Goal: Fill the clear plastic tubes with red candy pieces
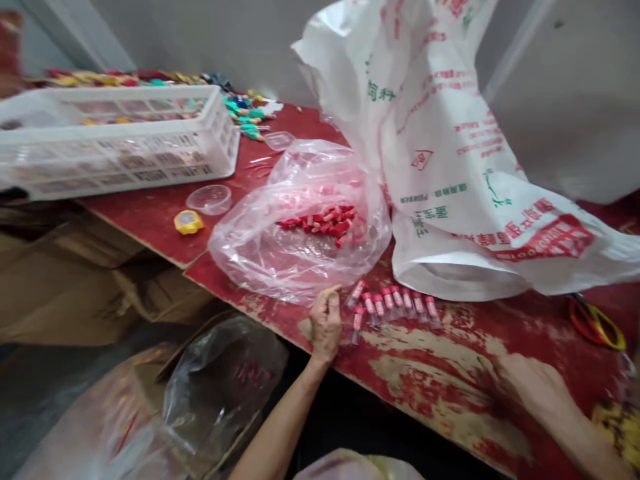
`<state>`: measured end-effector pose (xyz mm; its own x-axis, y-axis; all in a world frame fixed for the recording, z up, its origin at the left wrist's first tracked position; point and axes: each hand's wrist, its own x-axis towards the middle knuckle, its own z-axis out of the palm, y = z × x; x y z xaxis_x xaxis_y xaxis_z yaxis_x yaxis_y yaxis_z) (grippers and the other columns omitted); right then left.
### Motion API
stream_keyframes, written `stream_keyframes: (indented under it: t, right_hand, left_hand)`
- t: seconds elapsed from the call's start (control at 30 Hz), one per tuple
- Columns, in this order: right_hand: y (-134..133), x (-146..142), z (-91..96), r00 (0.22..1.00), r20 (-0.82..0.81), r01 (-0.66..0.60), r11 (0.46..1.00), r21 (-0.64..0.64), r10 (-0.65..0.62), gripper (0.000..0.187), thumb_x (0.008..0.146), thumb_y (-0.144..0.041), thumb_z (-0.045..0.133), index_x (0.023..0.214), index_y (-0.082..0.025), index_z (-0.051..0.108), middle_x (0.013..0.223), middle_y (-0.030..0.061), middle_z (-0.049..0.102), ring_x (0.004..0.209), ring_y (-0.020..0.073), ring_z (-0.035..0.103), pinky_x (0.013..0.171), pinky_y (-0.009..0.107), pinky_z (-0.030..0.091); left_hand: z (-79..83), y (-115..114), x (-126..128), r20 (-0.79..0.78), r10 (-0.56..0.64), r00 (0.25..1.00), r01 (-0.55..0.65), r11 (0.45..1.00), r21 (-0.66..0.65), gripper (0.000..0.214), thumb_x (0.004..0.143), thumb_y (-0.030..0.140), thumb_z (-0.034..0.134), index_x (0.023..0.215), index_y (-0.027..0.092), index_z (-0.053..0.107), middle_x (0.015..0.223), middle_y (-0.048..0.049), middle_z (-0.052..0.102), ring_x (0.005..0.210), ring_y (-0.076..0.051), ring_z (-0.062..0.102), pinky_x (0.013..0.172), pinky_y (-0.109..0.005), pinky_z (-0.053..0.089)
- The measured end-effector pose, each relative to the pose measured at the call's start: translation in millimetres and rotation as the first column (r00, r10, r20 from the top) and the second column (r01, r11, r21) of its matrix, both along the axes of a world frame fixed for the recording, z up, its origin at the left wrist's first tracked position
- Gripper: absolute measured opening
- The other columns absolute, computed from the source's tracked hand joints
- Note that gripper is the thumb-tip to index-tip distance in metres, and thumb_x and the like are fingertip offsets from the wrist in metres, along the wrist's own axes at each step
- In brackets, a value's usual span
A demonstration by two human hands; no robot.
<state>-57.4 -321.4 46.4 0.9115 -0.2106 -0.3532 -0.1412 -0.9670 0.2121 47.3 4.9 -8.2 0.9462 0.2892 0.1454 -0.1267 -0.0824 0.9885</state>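
Note:
My left hand (326, 325) is at the table's near edge, fingers curled inward, beside a row of several small clear tubes with pink-red caps (395, 303). Whether anything is pinched in it is hidden. Just beyond it lies an open clear plastic bag (250, 260) with a heap of small red pieces (325, 223) inside. Farther right, my right hand (527, 380) is low over the worn tabletop, its fingers bent and smeared by motion. I cannot make out anything in it.
A white plastic basket (220, 143) of packed items stands at the back left, near a yellow tape measure (189, 222) and a clear round lid (209, 199). A large white printed sack (450, 173) covers the back right. Scissors (597, 325) lie right. Below left is a lined carton (220, 380).

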Motion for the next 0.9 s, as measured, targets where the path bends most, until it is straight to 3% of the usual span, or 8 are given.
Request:
stream_keyframes:
  t: [0.1, 0.23, 0.4, 0.53, 0.6, 0.67, 0.77, 0.9]
  right_hand:
    - [4, 2, -4.7, 0.983, -0.184, -0.001, 1.0, -0.001, 0.0, 0.026, 0.084, -0.008, 0.051, 0.065, -0.018, 0.066, 0.066, 0.0082, 0.064, 0.067, 0.0251, 0.065, 0.053, 0.029, 0.029]
    - [15, 3, -9.2, 0.985, -0.153, -0.084, 0.996, -0.018, 0.08, 0.03, 0.083, -0.001, 0.046, 0.07, -0.017, 0.067, 0.073, 0.0092, 0.067, 0.074, 0.0253, 0.065, 0.058, 0.029, 0.037]
    - [28, 6, 9.2, 0.955, -0.296, -0.004, 0.998, -0.061, -0.014, 0.034, 0.087, -0.001, 0.04, 0.082, -0.017, 0.069, 0.078, 0.0097, 0.069, 0.08, 0.0272, 0.067, 0.059, 0.031, 0.041]
    - [32, 8, 19.1, 0.948, -0.318, -0.033, 0.997, -0.063, 0.011, 0.031, 0.09, -0.005, 0.042, 0.085, -0.018, 0.069, 0.082, 0.0085, 0.069, 0.084, 0.028, 0.067, 0.062, 0.032, 0.041]
    - [31, 5, 17.1, 0.958, -0.286, -0.049, 0.996, -0.076, 0.025, 0.03, 0.091, -0.009, 0.042, 0.083, -0.019, 0.069, 0.081, 0.0074, 0.069, 0.083, 0.0274, 0.067, 0.062, 0.031, 0.041]
    - [32, -3, 10.2, 0.98, -0.197, -0.028, 0.995, -0.097, 0.008, 0.027, 0.094, -0.018, 0.043, 0.083, -0.021, 0.067, 0.078, 0.0065, 0.069, 0.08, 0.0276, 0.067, 0.059, 0.031, 0.04]
    - [49, -16, -7.4, 0.998, 0.054, 0.027, 1.0, -0.001, -0.027, 0.028, 0.095, -0.038, 0.042, 0.091, -0.022, 0.065, 0.074, 0.0049, 0.067, 0.069, 0.0261, 0.066, 0.053, 0.03, 0.04]
    - [93, -25, -34.4, 0.862, 0.506, -0.184, 0.954, 0.236, 0.041, 0.042, 0.097, -0.045, 0.028, 0.101, -0.019, 0.061, 0.089, 0.008, 0.066, 0.073, 0.0218, 0.063, 0.06, 0.03, 0.045]
  left_hand:
    - [-4.1, -1, -1, -0.059, 0.047, 0.997, -0.055, 0.988, -0.143, 0.036, 0.09, 0.046, 0.049, 0.1, 0.015, 0.064, 0.1, -0.0093, 0.067, 0.093, -0.021, 0.063, 0.088, -0.035, 0.05]
    - [-2.7, -3, -2, -0.062, 0.071, 0.996, -0.079, 0.986, -0.148, 0.035, 0.089, 0.046, 0.052, 0.1, 0.015, 0.064, 0.098, -0.0076, 0.066, 0.09, -0.019, 0.063, 0.085, -0.031, 0.051]
    - [-5.0, -6, 1, -0.053, 0.069, 0.996, -0.076, 0.987, -0.138, 0.033, 0.092, 0.045, 0.05, 0.104, 0.016, 0.063, 0.1, -0.0065, 0.065, 0.09, -0.017, 0.062, 0.084, -0.028, 0.049]
    - [-5.4, -5, 1, -0.054, 0.053, 0.997, -0.061, 0.984, -0.167, 0.035, 0.092, 0.045, 0.048, 0.105, 0.015, 0.061, 0.102, -0.0084, 0.064, 0.091, -0.019, 0.062, 0.086, -0.032, 0.049]
    - [-1.3, -2, -4, -0.021, 0.041, 0.999, -0.042, 0.996, -0.084, 0.036, 0.093, 0.045, 0.047, 0.11, 0.015, 0.058, 0.105, -0.0096, 0.063, 0.094, -0.02, 0.061, 0.088, -0.034, 0.048]
    - [5.0, 1, -15, 0.031, 0.017, 0.999, -0.021, 0.993, 0.116, 0.039, 0.091, 0.046, 0.049, 0.116, 0.017, 0.056, 0.107, -0.0105, 0.061, 0.097, -0.022, 0.059, 0.09, -0.037, 0.047]
    - [12.8, 0, -37, 0.089, -0.074, 0.993, 0.023, 0.877, 0.48, 0.052, 0.086, 0.051, 0.058, 0.124, 0.016, 0.05, 0.104, -0.0121, 0.06, 0.095, -0.026, 0.057, 0.089, -0.041, 0.046]
    - [11.5, -7, -55, 0.006, -0.184, 0.983, 0.102, 0.571, 0.815, 0.047, 0.084, 0.041, 0.063, 0.119, 0.012, 0.052, 0.09, -0.0115, 0.06, 0.084, -0.028, 0.055, 0.076, -0.042, 0.047]
